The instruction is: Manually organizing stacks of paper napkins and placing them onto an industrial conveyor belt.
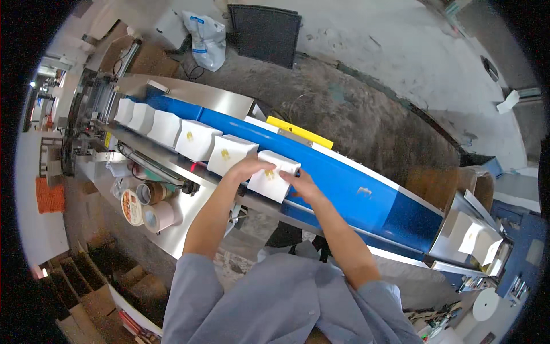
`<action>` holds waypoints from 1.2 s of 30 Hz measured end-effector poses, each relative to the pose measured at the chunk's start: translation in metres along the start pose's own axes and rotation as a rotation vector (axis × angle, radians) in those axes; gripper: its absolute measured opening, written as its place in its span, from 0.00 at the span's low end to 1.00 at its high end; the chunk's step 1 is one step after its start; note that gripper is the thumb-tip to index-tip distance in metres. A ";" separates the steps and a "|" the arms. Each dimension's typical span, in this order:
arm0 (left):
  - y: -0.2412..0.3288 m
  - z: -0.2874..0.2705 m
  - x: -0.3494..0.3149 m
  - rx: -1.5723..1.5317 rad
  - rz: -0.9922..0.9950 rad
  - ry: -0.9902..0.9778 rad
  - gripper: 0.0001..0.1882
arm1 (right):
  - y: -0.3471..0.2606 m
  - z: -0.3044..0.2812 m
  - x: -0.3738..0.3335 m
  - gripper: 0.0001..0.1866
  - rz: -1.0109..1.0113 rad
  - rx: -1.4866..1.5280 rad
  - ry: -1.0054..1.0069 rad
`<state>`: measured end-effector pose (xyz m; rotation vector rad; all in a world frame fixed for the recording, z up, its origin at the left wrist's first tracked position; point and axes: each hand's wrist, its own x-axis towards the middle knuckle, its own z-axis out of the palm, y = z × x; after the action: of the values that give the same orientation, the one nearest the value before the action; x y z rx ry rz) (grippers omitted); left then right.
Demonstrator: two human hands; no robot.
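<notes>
A white block with a small gold print (274,184), perhaps a stack of folded paper, sits on the near side of a blue conveyor belt (338,189). On its upper left edge my left hand (250,168) is closed, fingers lying over the top. My right hand (302,184) grips the same block from the right side. Just left of it rests a similar block (230,153), close to my left hand, followed by another printed one (197,139). Farther up the row are several more white blocks (164,128). The undersides are hidden.
Metal machinery (97,106) stands at the belt's far left end. At the right end, more white blocks (484,243) lie on a metal chute. A yellow bar (299,132) lines the belt's far side. Tape rolls (158,217) sit on a side table at left.
</notes>
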<state>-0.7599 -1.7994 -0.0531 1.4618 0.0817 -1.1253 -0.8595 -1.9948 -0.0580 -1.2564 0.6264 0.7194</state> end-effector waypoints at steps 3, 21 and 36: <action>-0.014 -0.002 0.007 0.219 0.137 0.235 0.36 | 0.003 0.007 0.000 0.42 -0.038 -0.177 0.072; 0.019 -0.073 -0.080 0.744 0.371 0.918 0.26 | -0.036 0.042 -0.072 0.26 -1.075 -1.232 0.323; -0.021 -0.074 -0.034 1.061 0.301 0.706 0.57 | -0.013 0.028 -0.043 0.32 -0.866 -1.244 0.392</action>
<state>-0.7484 -1.7161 -0.0604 2.6584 -0.2816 -0.3071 -0.8753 -1.9754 -0.0118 -2.6079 -0.2099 0.0342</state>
